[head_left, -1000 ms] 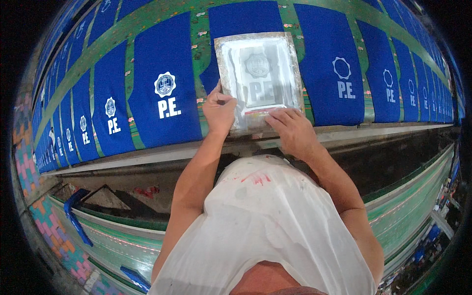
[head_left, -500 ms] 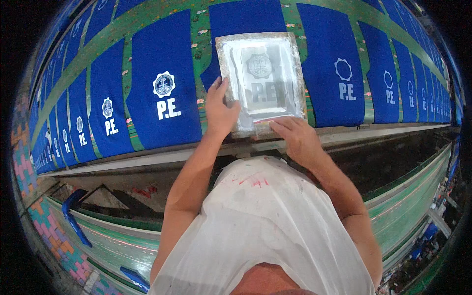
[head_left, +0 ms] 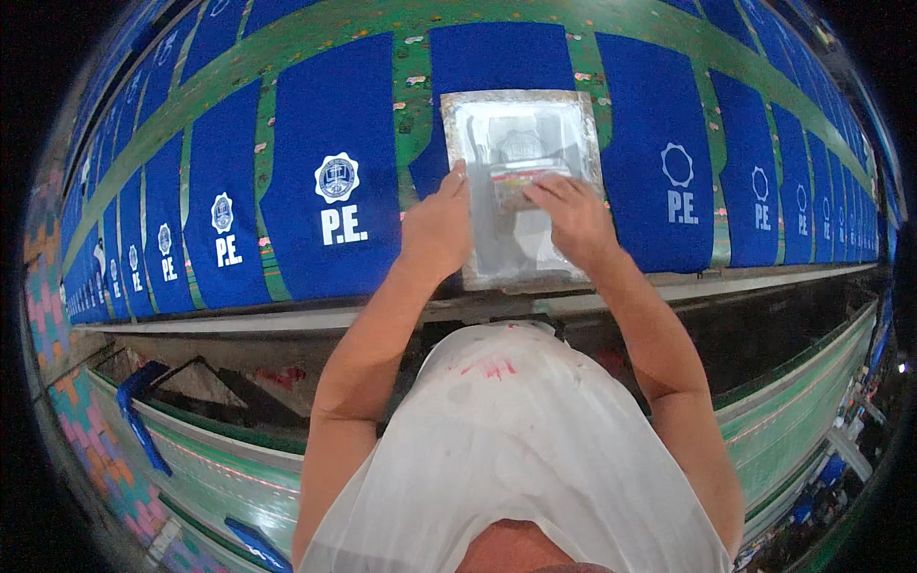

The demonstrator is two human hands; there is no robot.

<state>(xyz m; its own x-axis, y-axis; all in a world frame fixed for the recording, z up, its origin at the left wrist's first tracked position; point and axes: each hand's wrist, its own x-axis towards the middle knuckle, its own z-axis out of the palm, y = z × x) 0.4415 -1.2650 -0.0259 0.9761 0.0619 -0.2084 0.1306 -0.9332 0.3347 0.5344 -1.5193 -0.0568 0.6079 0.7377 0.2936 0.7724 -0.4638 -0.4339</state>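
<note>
two hands rest on a metal-framed printing screen lying over a blue cloth panel on the long green table. since the earlier frame the right hand has moved up from the screen's near edge and now grips a squeegee at mid-mesh; the left hand stays flat on the left frame, holding nothing. printed panels lie close on both sides.
</note>
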